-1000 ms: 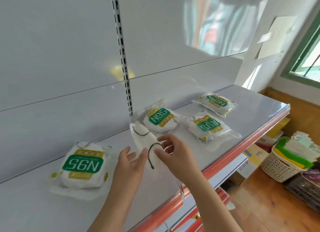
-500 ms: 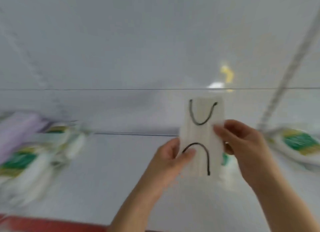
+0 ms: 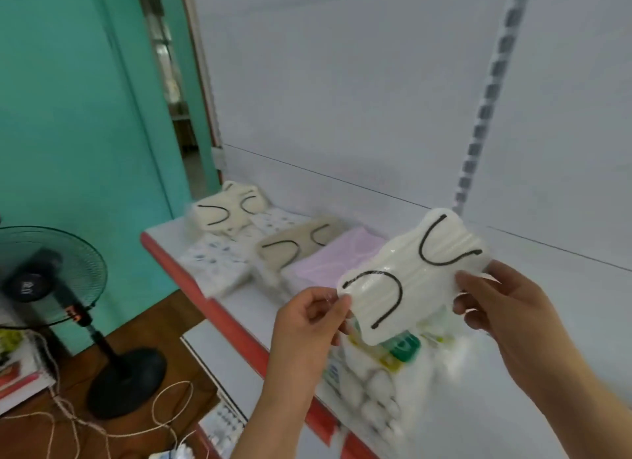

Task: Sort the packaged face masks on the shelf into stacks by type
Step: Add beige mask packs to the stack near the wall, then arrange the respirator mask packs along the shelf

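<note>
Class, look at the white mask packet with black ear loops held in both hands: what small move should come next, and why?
Probably carry the white plastic-wrapped mask packet with black ear loops, pinched by the left hand and right hand, leftward toward the cream black-looped pack at the shelf's far end; that stack looks the same type.

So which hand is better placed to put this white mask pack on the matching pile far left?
Probably the left hand: it pinches the held pack on the side nearer the white pile.
</note>
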A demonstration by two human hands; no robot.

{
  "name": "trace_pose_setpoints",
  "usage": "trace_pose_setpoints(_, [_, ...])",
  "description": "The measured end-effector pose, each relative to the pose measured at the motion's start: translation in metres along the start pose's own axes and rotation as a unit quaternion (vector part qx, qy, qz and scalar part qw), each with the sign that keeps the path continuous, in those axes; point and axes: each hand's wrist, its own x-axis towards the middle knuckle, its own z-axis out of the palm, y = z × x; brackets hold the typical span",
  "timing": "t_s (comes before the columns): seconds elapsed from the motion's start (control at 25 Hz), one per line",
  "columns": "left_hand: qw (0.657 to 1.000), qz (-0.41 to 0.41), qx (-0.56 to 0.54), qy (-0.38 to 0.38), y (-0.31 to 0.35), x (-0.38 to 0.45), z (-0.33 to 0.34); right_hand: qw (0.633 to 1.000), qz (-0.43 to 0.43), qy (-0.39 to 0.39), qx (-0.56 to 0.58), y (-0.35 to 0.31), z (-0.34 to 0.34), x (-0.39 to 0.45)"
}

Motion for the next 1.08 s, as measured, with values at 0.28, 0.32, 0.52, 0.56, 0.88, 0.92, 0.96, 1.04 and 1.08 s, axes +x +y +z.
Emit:
trace_pose_setpoints(0.28, [0.991, 0.043, 0.056, 0.115, 0.032, 0.121, -0.127, 0.996, 0.015, -0.09, -0.005, -0.02, 0.174, 0.111])
trace_pose_setpoints(0.32, [0.986, 0.061, 0.072, 0.137, 0.034, 0.142, -0.142, 0.994, 0.017, -0.109, -0.006, -0.022, 0.198, 0.126])
trace_pose_setpoints(0.52, [0.934, 0.149, 0.207, 0.249, 0.041, 0.256, -0.191, 0.992, 0.017, -0.116, -0.045, -0.02, 0.275, 0.178])
trace_pose_setpoints(0.56, [0.922, 0.154, 0.244, 0.259, 0.04, 0.275, -0.194, 0.99, -0.002, -0.111, -0.081, -0.017, 0.279, 0.179])
trace_pose_setpoints(0.88, [0.805, 0.115, 0.475, 0.336, 0.036, 0.301, -0.174, 0.962, -0.104, -0.064, -0.246, -0.003, 0.214, 0.166])
trace_pose_setpoints(0.92, [0.817, 0.168, 0.434, 0.34, 0.044, 0.282, -0.153, 0.96, -0.115, -0.052, -0.25, -0.006, 0.2, 0.166])
trace_pose_setpoints(0.96, [0.832, 0.246, 0.379, 0.32, 0.049, 0.258, -0.124, 0.96, -0.125, -0.037, -0.248, -0.011, 0.185, 0.163])
trace_pose_setpoints(1.04, [0.874, 0.361, 0.256, 0.198, 0.049, 0.198, -0.056, 0.962, -0.139, 0.005, -0.235, -0.022, 0.147, 0.156])
trace_pose_setpoints(1.08, [0.901, 0.368, 0.204, 0.102, 0.044, 0.16, -0.017, 0.962, -0.149, 0.029, -0.227, -0.029, 0.121, 0.15])
